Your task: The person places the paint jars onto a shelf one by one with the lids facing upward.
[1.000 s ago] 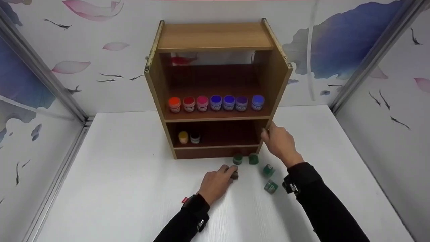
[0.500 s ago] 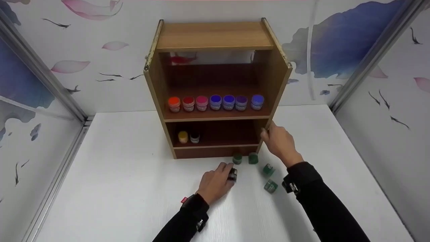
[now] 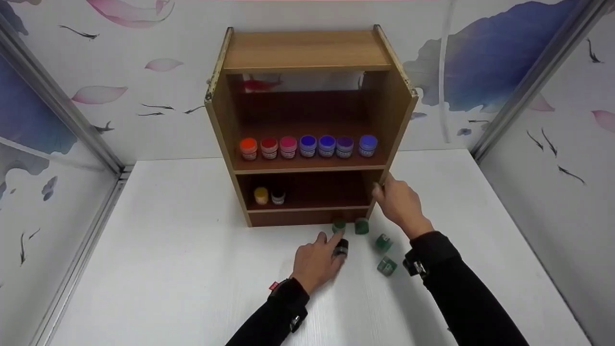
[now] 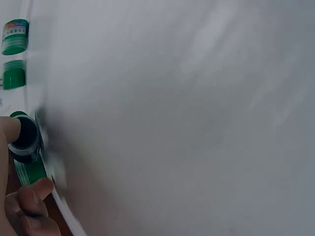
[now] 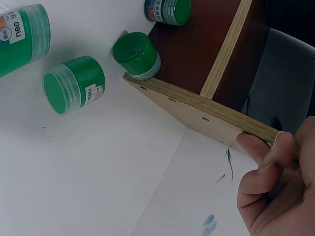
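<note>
My left hand (image 3: pixel 314 262) holds a small black paint jar (image 3: pixel 341 246) between thumb and fingers, just in front of the wooden shelf unit (image 3: pixel 307 50). Its index fingertip overlaps a green paint jar (image 3: pixel 338 224) at the unit's base. In the left wrist view the dark jar (image 4: pixel 25 140) is beside the thumb, partly covering green jars behind it. My right hand (image 3: pixel 399 202) grips the front edge of the unit's right side panel (image 5: pixel 197 105), thumb and fingers on either side of it. Another green jar (image 3: pixel 362 226) stands by the panel's lower corner.
Two more green jars, one nearer (image 3: pixel 387 265) and one farther (image 3: pixel 383 242), lie tipped over on the white table (image 3: pixel 168 269). Several orange, red, pink, blue and purple jars line the middle shelf (image 3: pixel 307 170). A yellow jar (image 3: pixel 261 195) and a black-lidded jar (image 3: pixel 278 196) occupy the lower shelf.
The left hand has shifted slightly right with the black jar, and its index finger now stretches to the green jar at the base. The right hand keeps its place on the panel.
</note>
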Demonstrator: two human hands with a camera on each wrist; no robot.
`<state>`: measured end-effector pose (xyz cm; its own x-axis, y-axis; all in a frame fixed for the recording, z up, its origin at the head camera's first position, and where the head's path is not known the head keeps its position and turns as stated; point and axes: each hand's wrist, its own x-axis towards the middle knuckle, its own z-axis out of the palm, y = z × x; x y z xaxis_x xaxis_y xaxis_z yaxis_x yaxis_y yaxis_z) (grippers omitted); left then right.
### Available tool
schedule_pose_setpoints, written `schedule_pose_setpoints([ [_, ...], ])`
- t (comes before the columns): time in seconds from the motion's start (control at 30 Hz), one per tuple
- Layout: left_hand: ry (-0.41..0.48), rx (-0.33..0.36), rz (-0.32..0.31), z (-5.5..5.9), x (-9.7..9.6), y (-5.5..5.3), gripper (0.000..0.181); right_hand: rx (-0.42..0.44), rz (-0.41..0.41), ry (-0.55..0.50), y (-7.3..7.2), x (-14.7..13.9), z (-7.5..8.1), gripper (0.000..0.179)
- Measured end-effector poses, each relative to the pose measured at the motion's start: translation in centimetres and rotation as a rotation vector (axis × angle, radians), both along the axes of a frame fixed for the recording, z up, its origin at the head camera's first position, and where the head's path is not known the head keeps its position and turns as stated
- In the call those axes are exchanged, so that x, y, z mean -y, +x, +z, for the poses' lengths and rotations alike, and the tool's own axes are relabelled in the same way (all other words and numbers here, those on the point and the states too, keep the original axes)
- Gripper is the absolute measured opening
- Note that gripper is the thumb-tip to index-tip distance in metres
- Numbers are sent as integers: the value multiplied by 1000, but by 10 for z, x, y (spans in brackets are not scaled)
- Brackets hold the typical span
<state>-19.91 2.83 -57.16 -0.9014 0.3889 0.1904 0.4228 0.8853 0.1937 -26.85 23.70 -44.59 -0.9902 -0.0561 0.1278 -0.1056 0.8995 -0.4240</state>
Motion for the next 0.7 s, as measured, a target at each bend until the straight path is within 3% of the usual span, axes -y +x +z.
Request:
schedule_pose_setpoints([
  [0.2,6,-52,-32,-6,-5,0,49,24,-26,13,-1,1,0,38],
  [0.57,31,-145,-10,-11,-7,0,30,8,-17,12,-1,1,0,39],
  [0.7,31,-144,-2,-10,-6,-1,33,9,-18,11,-1,0,0,40],
])
